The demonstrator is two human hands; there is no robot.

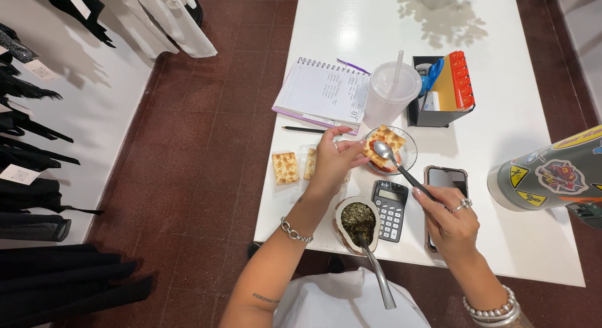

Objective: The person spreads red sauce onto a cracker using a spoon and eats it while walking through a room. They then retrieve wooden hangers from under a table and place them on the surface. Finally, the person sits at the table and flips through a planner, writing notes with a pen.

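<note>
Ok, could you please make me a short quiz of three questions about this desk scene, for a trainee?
1. True or false: the right hand holds a spoon over the small glass bowl.
2. What does the left hand hold at the bowl?
A. a pencil
B. a cracker
C. a phone
3. Fill in: the calculator lies between the mate cup and the ____.

Key: 1 true. 2 B. 3 phone.
</note>
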